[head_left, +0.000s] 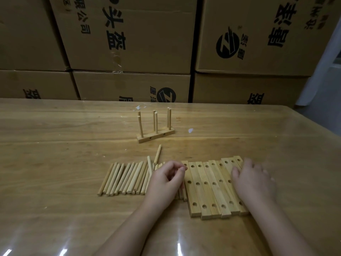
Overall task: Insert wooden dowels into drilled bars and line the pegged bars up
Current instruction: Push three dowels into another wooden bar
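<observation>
Head view: both hands at the loose parts on the table [55,145].
The left hand [167,180] hovers over the right end of the dowel row [127,179], fingers curled; whether it holds a dowel cannot be told. The right hand [254,180] rests palm down, fingers relaxed, on the drilled bars [206,187] lying side by side. One pegged bar [156,134] stands farther back, pegs upright.

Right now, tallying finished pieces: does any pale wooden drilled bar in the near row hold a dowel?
No, every visible hole in the near row of pale drilled bars is empty.
</observation>
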Tool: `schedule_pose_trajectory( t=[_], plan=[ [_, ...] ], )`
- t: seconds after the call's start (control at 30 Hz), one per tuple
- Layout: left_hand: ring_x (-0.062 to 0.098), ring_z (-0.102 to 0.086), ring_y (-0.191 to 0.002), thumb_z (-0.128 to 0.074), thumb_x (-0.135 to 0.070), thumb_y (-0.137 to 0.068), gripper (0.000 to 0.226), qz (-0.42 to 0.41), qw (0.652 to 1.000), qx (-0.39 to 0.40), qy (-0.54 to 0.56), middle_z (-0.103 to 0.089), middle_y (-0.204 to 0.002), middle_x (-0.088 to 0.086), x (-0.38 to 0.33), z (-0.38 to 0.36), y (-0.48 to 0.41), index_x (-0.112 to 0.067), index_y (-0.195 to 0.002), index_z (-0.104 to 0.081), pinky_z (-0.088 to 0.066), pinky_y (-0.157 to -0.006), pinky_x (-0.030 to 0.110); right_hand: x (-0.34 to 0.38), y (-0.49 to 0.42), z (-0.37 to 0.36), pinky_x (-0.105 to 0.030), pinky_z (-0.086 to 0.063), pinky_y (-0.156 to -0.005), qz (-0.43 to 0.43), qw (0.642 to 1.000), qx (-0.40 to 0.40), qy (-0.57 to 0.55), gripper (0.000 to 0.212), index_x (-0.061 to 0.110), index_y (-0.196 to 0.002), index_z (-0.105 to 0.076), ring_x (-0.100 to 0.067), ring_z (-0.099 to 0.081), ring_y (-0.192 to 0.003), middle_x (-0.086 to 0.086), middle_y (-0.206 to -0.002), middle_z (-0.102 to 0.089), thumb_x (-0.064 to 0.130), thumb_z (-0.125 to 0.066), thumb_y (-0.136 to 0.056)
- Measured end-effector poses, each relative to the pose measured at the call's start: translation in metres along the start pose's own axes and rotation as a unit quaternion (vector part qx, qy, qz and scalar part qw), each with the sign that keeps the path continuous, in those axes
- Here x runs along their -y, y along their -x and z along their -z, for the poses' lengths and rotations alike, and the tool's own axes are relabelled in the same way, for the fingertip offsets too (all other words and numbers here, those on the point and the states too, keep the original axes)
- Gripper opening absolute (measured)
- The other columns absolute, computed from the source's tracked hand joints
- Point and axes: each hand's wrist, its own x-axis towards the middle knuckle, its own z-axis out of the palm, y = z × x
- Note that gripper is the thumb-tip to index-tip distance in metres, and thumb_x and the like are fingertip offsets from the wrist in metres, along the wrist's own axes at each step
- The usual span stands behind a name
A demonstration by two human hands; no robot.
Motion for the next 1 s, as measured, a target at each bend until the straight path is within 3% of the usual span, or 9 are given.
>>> schedule_pose_trajectory(
  t=[0.23,0.43,0.57,0.63,0.7,0.77,0.83,0.9,1.0],
  plan=[
    [0.003,-0.056,-0.054,-0.058,-0.017,-0.093,0.012,0.009,1.000,0.007,0.015,-0.060,-0.056,-0.005,-0.003,0.002,0.001,-0.022,-0.088,-0.066,-0.045,-0.053,0.016,-0.003,0.000,-0.001,-0.040,-0.050,-0.078,0.012,0.996,-0.042,-0.077,0.044,0.017,-0.140,-0.035,-0.030,-0.054,-0.099,-0.014,-0.131,-0.041,0.023,-0.042,-0.097],
    [0.002,-0.055,-0.051,-0.057,-0.015,-0.094,0.012,0.017,1.000,0.006,0.025,-0.059,-0.055,-0.005,-0.004,0.001,0.001,-0.020,-0.088,-0.067,-0.043,-0.050,0.015,0.000,0.000,0.006,-0.020,-0.038,-0.052,0.072,0.968,-0.125,-0.206,0.042,0.015,-0.135,-0.044,-0.007,-0.047,-0.068,-0.008,-0.127,-0.045,0.019,-0.052,-0.094],
    [0.002,-0.054,-0.056,-0.060,-0.017,-0.092,0.012,0.000,1.000,0.005,-0.012,-0.063,-0.065,0.006,-0.005,0.001,0.002,-0.025,-0.087,-0.067,-0.044,-0.053,0.017,0.018,0.014,0.012,-0.007,-0.037,-0.050,0.183,0.923,-0.198,-0.273,0.042,0.013,-0.129,-0.050,0.007,-0.042,-0.070,0.000,-0.122,-0.050,0.019,-0.061,-0.088],
    [0.006,-0.055,-0.061,-0.062,-0.019,-0.091,0.009,-0.012,1.000,-0.001,-0.024,-0.065,-0.074,0.008,-0.006,0.000,0.002,-0.025,-0.088,-0.067,-0.047,-0.058,0.021,0.028,0.025,0.011,-0.003,-0.043,-0.065,0.224,0.887,-0.184,-0.359,0.043,0.022,-0.124,-0.052,0.005,-0.051,-0.081,0.008,-0.115,-0.052,0.019,-0.066,-0.084],
    [0.015,-0.060,-0.069,-0.063,-0.023,-0.090,0.005,-0.017,0.999,0.000,-0.027,-0.067,-0.078,0.002,-0.007,0.000,0.002,-0.026,-0.090,-0.067,-0.051,-0.065,0.028,0.038,0.035,0.010,-0.005,-0.046,-0.074,0.193,0.821,-0.087,-0.530,0.042,0.038,-0.113,-0.052,0.003,-0.059,-0.094,0.013,-0.107,-0.059,0.022,-0.070,-0.078],
    [0.022,-0.062,-0.073,-0.063,-0.026,-0.090,0.005,-0.023,0.999,0.007,-0.021,-0.069,-0.080,-0.001,-0.008,-0.001,0.003,-0.027,-0.091,-0.067,-0.053,-0.068,0.036,0.045,0.042,0.009,-0.017,-0.053,-0.071,0.107,0.683,0.074,-0.719,0.041,0.035,-0.108,-0.057,-0.005,-0.066,-0.094,0.006,-0.099,-0.070,0.024,-0.071,-0.071],
    [0.020,-0.062,-0.068,-0.061,-0.031,-0.091,0.006,-0.032,0.999,0.016,-0.011,-0.069,-0.078,-0.004,-0.010,-0.001,0.005,-0.029,-0.090,-0.067,-0.053,-0.066,0.040,0.048,0.043,0.004,-0.025,-0.055,-0.065,0.051,0.566,0.161,-0.807,0.044,0.018,-0.110,-0.060,-0.015,-0.069,-0.087,-0.002,-0.091,-0.072,0.020,-0.071,-0.067],
    [0.012,-0.061,-0.065,-0.058,-0.037,-0.086,0.010,-0.038,0.999,0.035,-0.008,-0.068,-0.076,-0.006,-0.012,-0.001,0.006,-0.032,-0.089,-0.066,-0.053,-0.064,0.038,0.050,0.043,0.000,-0.029,-0.056,-0.064,0.036,0.538,0.183,-0.822,0.044,0.009,-0.109,-0.059,-0.018,-0.069,-0.082,-0.007,-0.085,-0.071,0.019,-0.070,-0.067],
    [0.010,-0.060,-0.068,-0.066,-0.036,-0.083,0.012,-0.041,0.997,0.059,-0.030,-0.066,-0.077,-0.007,-0.011,-0.001,0.007,-0.033,-0.094,-0.066,-0.053,-0.067,0.035,0.051,0.041,-0.003,-0.041,-0.053,-0.085,0.023,0.583,0.169,-0.794,0.050,0.010,-0.107,-0.060,-0.024,-0.068,-0.093,-0.011,-0.095,-0.070,0.026,-0.074,-0.062]
  ],
)
